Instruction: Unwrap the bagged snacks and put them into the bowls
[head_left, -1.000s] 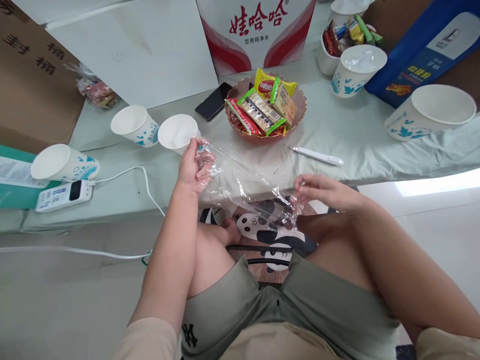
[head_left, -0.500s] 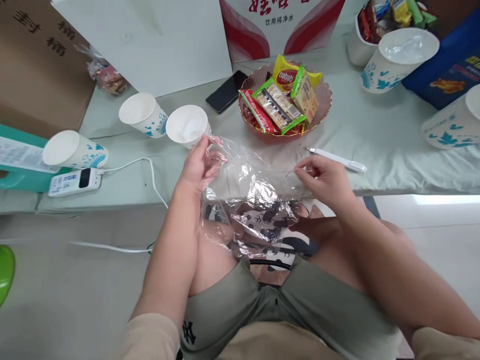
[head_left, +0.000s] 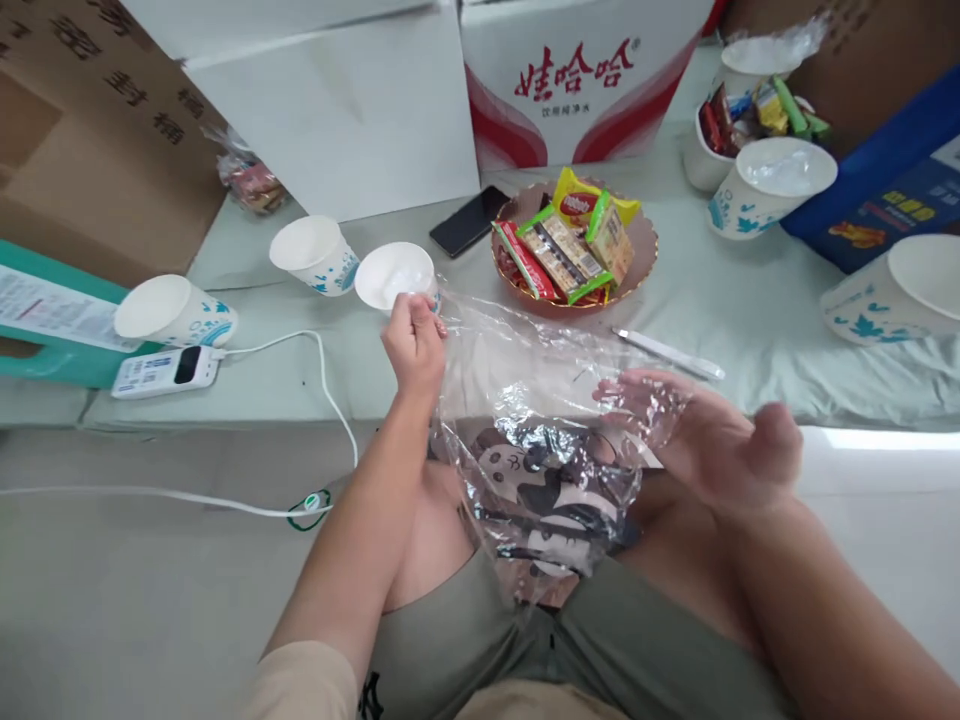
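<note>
Bag [head_left: 532,410]: clear, hanging between your hands across the table edge, down toward your lap.
Left hand [head_left: 416,345]: your fingers pinch its upper corner.
Right hand [head_left: 701,445]: spread, film over your fingertips; inside or behind, I cannot tell.
Bowl [head_left: 639,258]: wrapped snacks [head_left: 566,250].
Tub [head_left: 703,165]: snacks too.
Cup [head_left: 367,275] by your left hand: crumpled clear plastic.
Cloth [head_left: 757,300]: phone [head_left: 469,222] behind, cutter [head_left: 667,353] near the edge.
Room: cloth stretches between bowl and tub.

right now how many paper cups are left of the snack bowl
3: the leftmost cup behind the white device, the rightmost cup beyond the left hand, the middle cup between them. Boxes could hide more.
</note>
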